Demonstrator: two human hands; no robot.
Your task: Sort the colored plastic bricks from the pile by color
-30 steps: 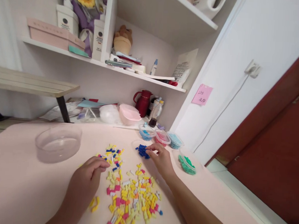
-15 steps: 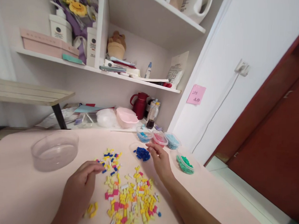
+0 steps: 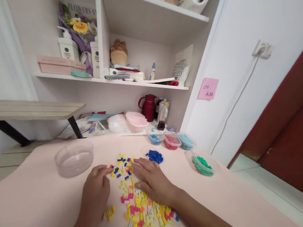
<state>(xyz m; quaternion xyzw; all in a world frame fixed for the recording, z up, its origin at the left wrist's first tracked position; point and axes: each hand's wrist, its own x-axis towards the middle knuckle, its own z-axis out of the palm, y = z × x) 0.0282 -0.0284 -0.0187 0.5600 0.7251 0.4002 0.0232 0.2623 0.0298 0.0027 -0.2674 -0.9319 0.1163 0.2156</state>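
Observation:
Small toy building bricks (image 3: 136, 208), mostly yellow with pink, white and orange ones, lie loose on the pale pink tabletop (image 3: 41, 195). Farther back, a looser patch of bricks (image 3: 121, 164) has several dark blue ones mixed in. My right hand (image 3: 154, 180) reaches over the pile palm down, fingers stretched, its tips beside that patch; whatever lies under the palm is hidden. At the patch's left edge is my left hand (image 3: 97, 185), loosely curled, with the index fingertip by the bricks and the thumb apart. I see nothing held in either hand. Dark blue bricks (image 3: 155, 156) fill a shallow clear dish beyond my right hand.
An clear round container (image 3: 74, 160) stands at left. Along the back right are tubs of blue (image 3: 155, 137), pink (image 3: 172, 141) and light blue pieces (image 3: 186, 141), plus a green-filled tub (image 3: 202, 165). A few yellow bricks (image 3: 110, 212) lie near my left wrist. Shelves (image 3: 112, 81) rise behind.
My right hand has moved from beside the dark blue dish back toward me and left, over the mixed bricks, with its fingers spread. My left hand stays by the patch. The view has shifted.

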